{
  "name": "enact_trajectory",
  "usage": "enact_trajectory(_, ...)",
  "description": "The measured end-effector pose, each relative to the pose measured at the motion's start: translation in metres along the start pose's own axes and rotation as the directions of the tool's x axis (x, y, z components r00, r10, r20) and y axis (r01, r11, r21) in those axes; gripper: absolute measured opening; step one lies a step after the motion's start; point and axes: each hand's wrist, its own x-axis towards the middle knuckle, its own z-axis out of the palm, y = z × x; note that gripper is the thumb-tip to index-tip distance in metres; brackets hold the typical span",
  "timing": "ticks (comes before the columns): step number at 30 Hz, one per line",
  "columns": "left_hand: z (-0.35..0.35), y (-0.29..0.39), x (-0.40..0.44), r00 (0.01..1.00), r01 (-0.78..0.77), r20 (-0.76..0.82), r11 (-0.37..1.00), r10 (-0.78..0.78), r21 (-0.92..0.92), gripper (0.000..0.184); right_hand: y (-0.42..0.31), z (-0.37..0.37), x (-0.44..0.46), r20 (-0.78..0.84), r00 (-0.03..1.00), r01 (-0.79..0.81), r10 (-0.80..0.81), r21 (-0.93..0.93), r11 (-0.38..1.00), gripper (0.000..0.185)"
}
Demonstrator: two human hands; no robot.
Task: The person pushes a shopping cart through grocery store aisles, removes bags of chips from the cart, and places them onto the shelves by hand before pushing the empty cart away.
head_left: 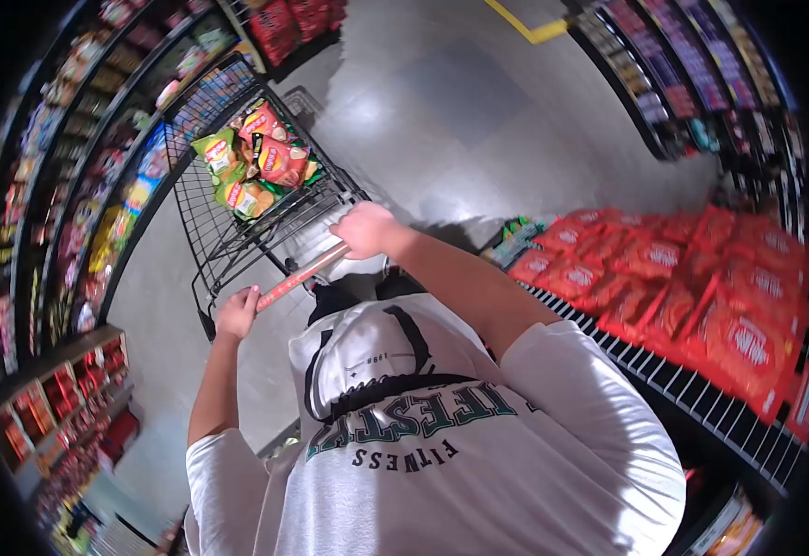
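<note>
Both of my hands are wrapped round the handle (301, 275) of a black wire shopping cart (202, 243). My left hand (237, 313) grips the handle's left end, and my right hand (367, 230) closes over its right end. Several chip bags lie in the cart's basket: green ones (222, 156) on the left and red ones (281, 161) on the right, with some overlapping. Parts of the lower bags are hidden beneath the upper ones.
Shelves of packaged snacks (71, 167) curve along the left. On the right, red bags (654, 259) fill a wire rack (682, 394) close to my right arm. Grey floor (478, 120) stretches ahead, with another shelf (664, 74) at the far right and red bags (279, 28) at the top.
</note>
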Motion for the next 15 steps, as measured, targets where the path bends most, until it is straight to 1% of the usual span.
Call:
enact_trajectory(3, 0.017, -0.004, -0.02, 0.997, 0.033, -0.064, 0.999, -0.035, -0.026, 0.059, 0.003, 0.004, 0.012, 0.018, 0.995, 0.097, -0.096, -0.051, 0.994, 0.033)
enact_trajectory(4, 0.018, 0.002, -0.028, 0.996, 0.069, -0.061, 0.997, -0.071, -0.043, 0.058, 0.004, 0.0, 0.015, 0.016, 0.99, 0.141, -0.14, -0.052, 0.989, 0.033)
enact_trajectory(7, 0.034, -0.006, -0.039, 0.991, 0.1, -0.085, 0.993, -0.106, -0.065, 0.058, 0.001, -0.004, 0.029, 0.081, 0.976, 0.21, -0.203, -0.089, 0.974, 0.034)
enact_trajectory(11, 0.053, -0.026, -0.053, 0.983, 0.107, -0.132, 0.984, -0.126, -0.144, 0.059, -0.012, -0.01, 0.052, 0.181, 0.955, 0.26, -0.237, -0.119, 0.958, 0.034)
enact_trajectory(12, 0.053, -0.026, -0.058, 0.984, 0.107, -0.125, 0.981, -0.128, -0.164, 0.06, -0.019, -0.015, 0.057, 0.216, 0.954, 0.242, -0.209, -0.138, 0.96, 0.034)
enact_trajectory(15, 0.068, -0.034, -0.069, 0.981, 0.131, -0.11, 0.967, -0.158, -0.218, 0.061, -0.028, -0.011, 0.072, 0.303, 0.93, 0.262, -0.207, -0.152, 0.953, 0.033)
